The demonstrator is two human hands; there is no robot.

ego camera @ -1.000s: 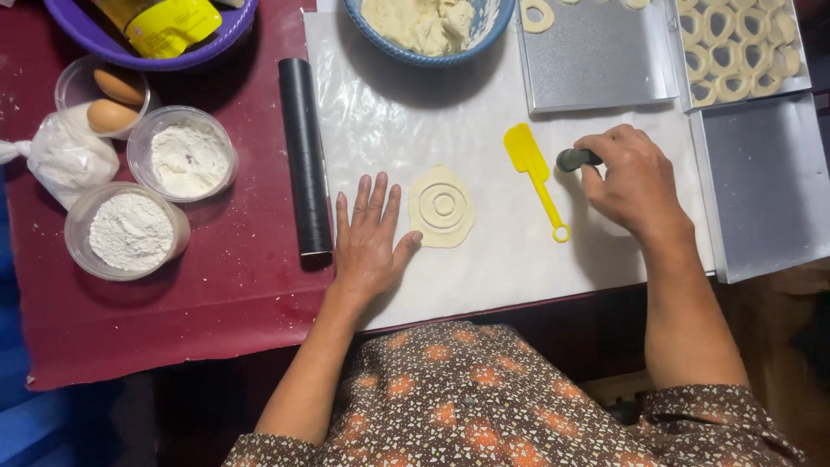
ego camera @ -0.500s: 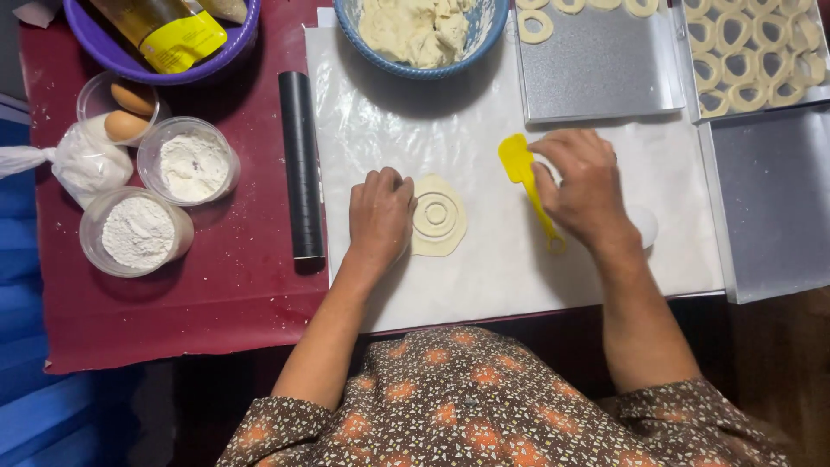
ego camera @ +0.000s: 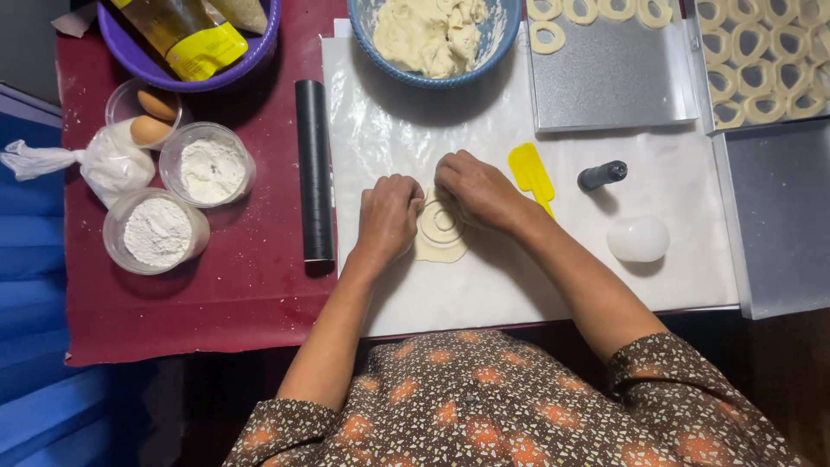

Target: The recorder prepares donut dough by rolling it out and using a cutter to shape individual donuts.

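Nearest the person, both hands meet over a flat dough disc (ego camera: 441, 235) lying on the white sheet (ego camera: 519, 277) that covers the surface. The disc is pale, roughly round with ring marks cut into it, slightly longer toward the person than across, so its long axis runs near to far. The left hand (ego camera: 389, 214) is curled at the disc's left edge, fingers bent inward and touching the dough. The right hand (ego camera: 475, 190) covers the disc's far right edge, fingertips pressed down at the rings; whether either grip pinches a strip of dough is hard to tell, since the fingers hide it. The disc sits between and partly under both hands.

Just right of the right hand lies a yellow spatula (ego camera: 530, 173), then a small black cutter (ego camera: 603, 175) and a white round lid (ego camera: 638, 238). Left of the sheet a black rolling pin (ego camera: 314, 169) lies lengthwise, near to far. Farther off stand a blue bowl of dough (ego camera: 437, 39) and metal trays with dough rings (ego camera: 761, 69).
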